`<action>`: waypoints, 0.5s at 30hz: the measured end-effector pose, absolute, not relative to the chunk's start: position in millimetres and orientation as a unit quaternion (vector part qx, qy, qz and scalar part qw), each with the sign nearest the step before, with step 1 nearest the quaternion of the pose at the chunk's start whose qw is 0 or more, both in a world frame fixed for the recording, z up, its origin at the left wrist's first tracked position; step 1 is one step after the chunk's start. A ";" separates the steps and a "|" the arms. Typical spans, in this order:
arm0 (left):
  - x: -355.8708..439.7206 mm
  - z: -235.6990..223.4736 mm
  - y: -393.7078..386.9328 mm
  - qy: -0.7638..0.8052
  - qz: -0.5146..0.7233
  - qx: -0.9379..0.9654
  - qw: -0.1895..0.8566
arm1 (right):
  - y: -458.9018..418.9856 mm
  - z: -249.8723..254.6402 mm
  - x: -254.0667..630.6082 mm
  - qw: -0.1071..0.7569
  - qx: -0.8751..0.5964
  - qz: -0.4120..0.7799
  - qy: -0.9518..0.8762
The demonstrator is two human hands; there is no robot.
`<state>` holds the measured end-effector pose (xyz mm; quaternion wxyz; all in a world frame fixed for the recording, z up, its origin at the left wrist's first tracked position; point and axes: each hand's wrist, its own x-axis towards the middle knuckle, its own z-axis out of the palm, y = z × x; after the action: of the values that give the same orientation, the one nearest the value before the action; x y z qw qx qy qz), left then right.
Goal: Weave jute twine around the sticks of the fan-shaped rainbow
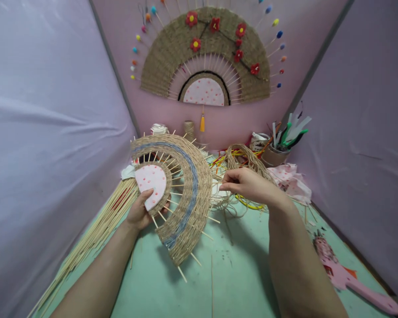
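Note:
My left hand (139,213) grips a woven fan (204,181) by its half-round centre, thumb on the pink dotted cloth (151,180) and fingers behind. The fan is tilted, its arc toward the right. Tan cord with a blue band is woven across thin sticks, whose ends stick out past the outer edge. To the right of the fan, my right hand (243,183) is raised with thumb and fingers pinched together. Whether a strand is between those fingertips I cannot make out. Behind and below this hand lies a heap of loose tan cord (242,154).
A larger fan with red flowers (159,66) hangs on the back wall. Long thin sticks (96,225) lie at left. A pot of tools (274,155), a cord spool (189,129) and crumpled dotted cloth (290,181) stand behind. A pink glue gun (348,278) lies at right.

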<state>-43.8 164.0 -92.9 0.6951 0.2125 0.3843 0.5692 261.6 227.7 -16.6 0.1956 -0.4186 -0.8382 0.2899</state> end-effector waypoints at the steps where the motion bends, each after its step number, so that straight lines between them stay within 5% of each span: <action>1: -44.0 -92.3 163.9 0.394 0.572 0.208 0.689 | 227.1 -15.7 261.8 0.198 -0.420 0.284 -0.839; 15: -49.4 -92.0 161.9 0.391 0.571 0.252 0.676 | 223.4 -9.0 262.1 0.207 -0.385 0.317 -0.842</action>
<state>-49.4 161.9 -92.0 0.6764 0.2518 0.3907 0.5714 262.1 223.4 -9.0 0.2075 -0.3846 -0.8419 0.3166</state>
